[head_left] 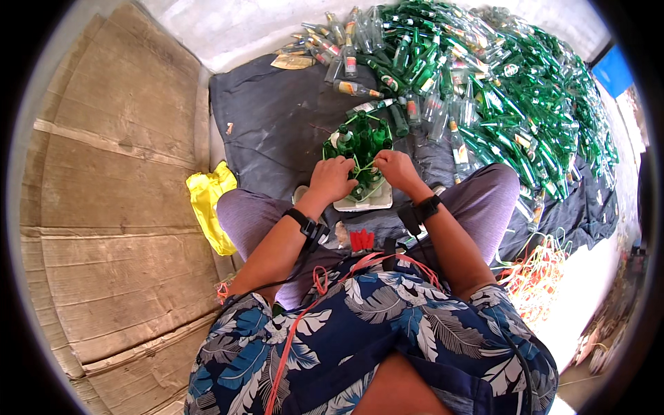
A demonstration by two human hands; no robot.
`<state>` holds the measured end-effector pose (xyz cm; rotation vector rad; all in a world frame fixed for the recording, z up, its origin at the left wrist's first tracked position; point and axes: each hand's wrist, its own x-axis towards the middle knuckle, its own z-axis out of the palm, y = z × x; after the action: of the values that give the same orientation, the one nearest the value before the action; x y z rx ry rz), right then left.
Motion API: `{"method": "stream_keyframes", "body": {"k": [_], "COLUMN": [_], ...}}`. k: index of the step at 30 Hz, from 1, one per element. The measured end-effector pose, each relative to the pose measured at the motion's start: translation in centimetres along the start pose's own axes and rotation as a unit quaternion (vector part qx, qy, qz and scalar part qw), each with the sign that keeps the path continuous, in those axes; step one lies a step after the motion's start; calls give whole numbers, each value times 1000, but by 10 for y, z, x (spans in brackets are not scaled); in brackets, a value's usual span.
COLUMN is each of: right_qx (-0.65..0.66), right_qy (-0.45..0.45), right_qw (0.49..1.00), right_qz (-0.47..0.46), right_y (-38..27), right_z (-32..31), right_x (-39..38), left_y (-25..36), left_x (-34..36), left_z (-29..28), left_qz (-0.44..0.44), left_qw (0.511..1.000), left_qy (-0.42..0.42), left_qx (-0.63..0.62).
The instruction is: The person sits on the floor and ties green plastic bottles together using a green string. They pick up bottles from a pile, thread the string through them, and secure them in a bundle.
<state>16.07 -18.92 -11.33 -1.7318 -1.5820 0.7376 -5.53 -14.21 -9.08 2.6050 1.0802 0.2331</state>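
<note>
Standing in front of the person, between the bent legs, is a tight cluster of green glass bottles, their dark, shiny necks pointing up and a pale green strap running across the near side. The cluster sits over a whitish slab, whose near edge juts out below the glass. The left hand lies against the near left of the cluster with its fingers bent at the strap; whether it grips the strap, I cannot tell. The right hand, at the near right, has its fingertips drawn together, pinching the strap. Beneath everything spreads a wrinkled dark sheet, laid up to a pale wall at the back. Large brown cardboard, creased and scuffed, fills the left side, and a tangle of red, orange and pale cords lies at the lower right. A big heap of bottles covers the far right of the sheet: mostly green, with clear, labelled ones along its left edge, many on their sides; their contents are too small to make out. Near the left knee lies a crumpled yellow bag, its inside hidden from view.
</note>
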Motion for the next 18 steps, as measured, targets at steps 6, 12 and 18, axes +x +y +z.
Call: {"method": "stream_keyframes", "body": {"k": [6,12,18], "right_qx": [-45,-107,-201], "right_qy": [111,149,142], "right_qw": [990,981,969], "right_qz": [-74,-69,-34], "right_y": [2,9,3], "right_z": [14,26,27], "right_x": [13,22,21], "left_y": [-3,0,5], "left_x": [0,8,2], "left_z": [4,9,15], "left_qz": [5,-29,-19], "left_qw": [1000,999,998], "left_qy": [15,11,64], "left_qx": [14,27,16]}}
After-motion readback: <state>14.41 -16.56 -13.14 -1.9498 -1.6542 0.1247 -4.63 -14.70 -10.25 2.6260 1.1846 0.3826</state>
